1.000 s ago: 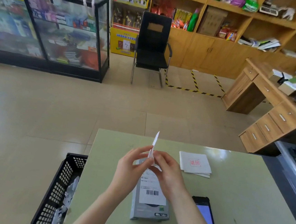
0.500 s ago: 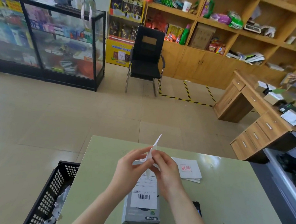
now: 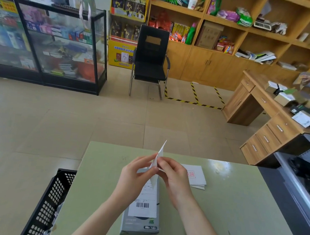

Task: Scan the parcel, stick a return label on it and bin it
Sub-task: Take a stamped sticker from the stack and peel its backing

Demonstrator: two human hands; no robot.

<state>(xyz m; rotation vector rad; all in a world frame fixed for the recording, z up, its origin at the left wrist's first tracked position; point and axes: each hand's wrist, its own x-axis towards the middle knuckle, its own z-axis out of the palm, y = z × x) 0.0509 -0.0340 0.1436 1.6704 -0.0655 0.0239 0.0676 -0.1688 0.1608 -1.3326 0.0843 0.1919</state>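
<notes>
A grey rectangular cardboard parcel (image 3: 141, 210) with a white barcode shipping label lies flat on the pale green table (image 3: 236, 210), its long side running away from the person. Directly above the parcel's far end, the left hand (image 3: 133, 179) and the right hand (image 3: 176, 180) meet, fingertips pressed together on a thin white return label (image 3: 158, 161) held edge-on, its pointed tip standing upward. Just beyond the parcel to the right, a small stack of white labels with red stamps (image 3: 195, 177) rests on the table. Left of the parcel, beside the table's edge, stands a black perforated plastic crate (image 3: 49, 207).
</notes>
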